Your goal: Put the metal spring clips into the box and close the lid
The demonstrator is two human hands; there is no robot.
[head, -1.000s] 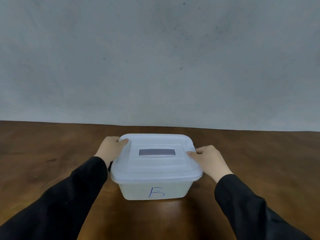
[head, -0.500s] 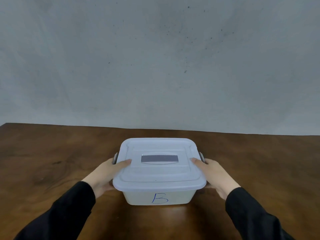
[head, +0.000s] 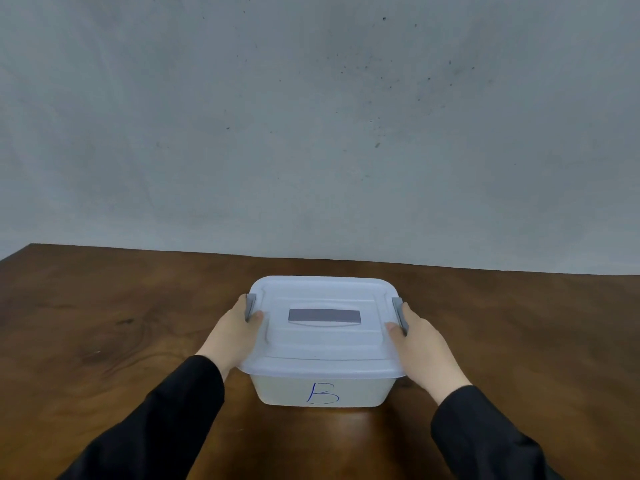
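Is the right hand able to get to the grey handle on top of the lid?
Probably yes. The right hand sits at the lid's edge on a grey latch, and nothing lies between it and the grey handle.

One box (head: 322, 393) with one lid (head: 322, 341). Two grey latches: one (head: 250, 306) under the left hand's (head: 232, 336) fingers, one (head: 400, 315) under the right hand's (head: 424, 351) fingers. One grey handle (head: 324, 315) between the thumbs. One table (head: 104, 341).
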